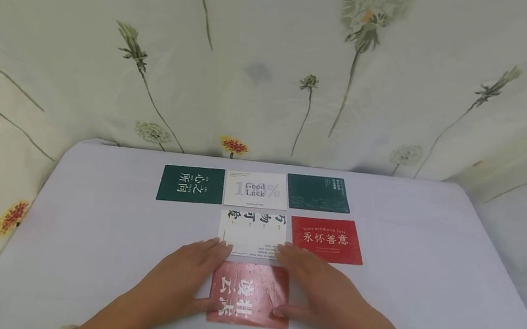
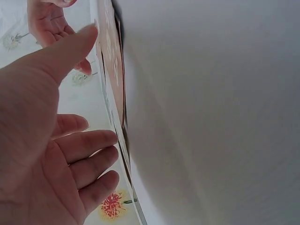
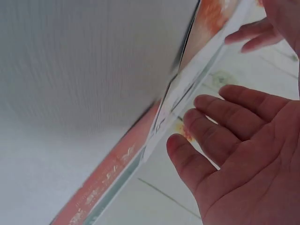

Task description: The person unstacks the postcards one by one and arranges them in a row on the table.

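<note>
A pinkish-red card (image 1: 260, 287) with white characters lies nearest the person, just below a white card (image 1: 248, 238) with black characters. My left hand (image 1: 186, 277) rests along their left side, fingertips at the white card's left edge, thumb over the pinkish-red card's left edge. Mirroring it, my right hand (image 1: 320, 288) lies on the right side, its fingertips at the white card's right edge and its thumb at the pinkish-red card's right edge. Both wrist views show the fingers extended, slightly bent; neither the left palm (image 2: 51, 159) nor the right palm (image 3: 253, 154) holds anything.
Beyond the hands, a back row holds a dark green card (image 1: 193, 192), a white "Good Luck" card (image 1: 260, 199) and another green card (image 1: 313, 194). A red card (image 1: 324, 248) lies right of the middle white card. A flowered cloth (image 1: 260, 105) hangs behind the white-covered table (image 1: 93, 221).
</note>
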Motion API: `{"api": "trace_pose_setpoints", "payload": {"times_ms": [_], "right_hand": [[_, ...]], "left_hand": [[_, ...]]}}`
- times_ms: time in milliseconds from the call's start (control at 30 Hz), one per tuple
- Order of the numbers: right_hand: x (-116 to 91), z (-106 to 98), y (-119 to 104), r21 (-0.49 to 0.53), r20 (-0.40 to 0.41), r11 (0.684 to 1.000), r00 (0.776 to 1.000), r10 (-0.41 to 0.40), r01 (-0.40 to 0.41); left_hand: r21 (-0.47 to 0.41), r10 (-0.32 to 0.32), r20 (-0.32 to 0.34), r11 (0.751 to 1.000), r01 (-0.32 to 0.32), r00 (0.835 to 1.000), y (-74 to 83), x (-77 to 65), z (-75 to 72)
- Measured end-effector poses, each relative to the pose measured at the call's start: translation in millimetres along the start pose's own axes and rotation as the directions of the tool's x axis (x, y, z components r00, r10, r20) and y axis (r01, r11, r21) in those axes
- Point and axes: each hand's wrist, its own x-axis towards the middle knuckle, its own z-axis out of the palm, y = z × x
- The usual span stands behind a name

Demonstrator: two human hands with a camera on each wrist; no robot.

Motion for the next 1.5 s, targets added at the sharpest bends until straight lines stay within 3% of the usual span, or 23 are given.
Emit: {"api": "trace_pose_setpoints", "payload": {"times_ms": [267, 500, 1500], "right_hand": [[-10.6, 14.2, -6.4, -0.051, 0.019, 0.997, 0.998, -0.059, 0.060], [-12.8, 19.9, -7.8, -0.079, 0.046, 0.995, 0.997, -0.059, 0.063], [-14.0, 24.1, -1.8, -0.084, 0.014, 0.992, 0.995, -0.097, 0.098]], "left_hand": [[0.062, 0.057, 0.041, 0.996, -0.059, 0.998, 6.3, -14.7, 6.6], [0.102, 0.052, 0.028, 0.993, -0.054, 0.998, 7.4, -15.9, 8.9], [0.087, 0.051, 0.000, 0.995, -0.050, 0.999, 8.8, -18.0, 11.3]]}}
